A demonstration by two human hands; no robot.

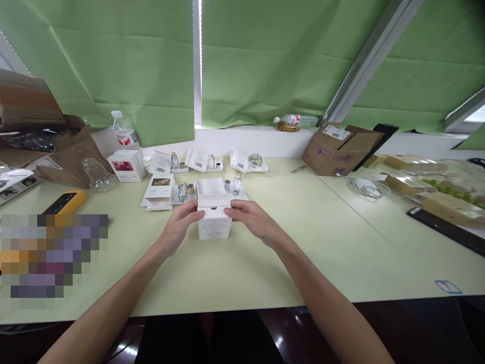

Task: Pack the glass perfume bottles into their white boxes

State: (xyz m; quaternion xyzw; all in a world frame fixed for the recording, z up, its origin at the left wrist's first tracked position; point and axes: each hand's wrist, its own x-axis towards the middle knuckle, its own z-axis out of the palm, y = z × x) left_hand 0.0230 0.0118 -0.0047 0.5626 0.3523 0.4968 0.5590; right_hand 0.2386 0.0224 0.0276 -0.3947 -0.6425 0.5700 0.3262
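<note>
Upright on the table in front of me is a small white carton (pixel 214 227) with fine print on its front and its top flap raised. My left hand (pixel 185 216) pinches its upper left edge, and my right hand (pixel 248 217) grips the upper right edge. Just behind it stand a clear glass perfume bottle (pixel 237 185) and a small cap (pixel 227 185). To the left lies an opened white box (pixel 159 189) with a picture on it, beside a glass bottle (pixel 182 192) with a gold top. The inside of the held carton is hidden.
Farther back are more small bottles by opened boxes (pixel 197 160), including a round green one (pixel 255 160). A white box (pixel 127 166), a clear jar (pixel 99 174) and a brown carton (pixel 71 151) are left. Another cardboard box (pixel 326 152) and a coiled white cable (pixel 367 188) lie right.
</note>
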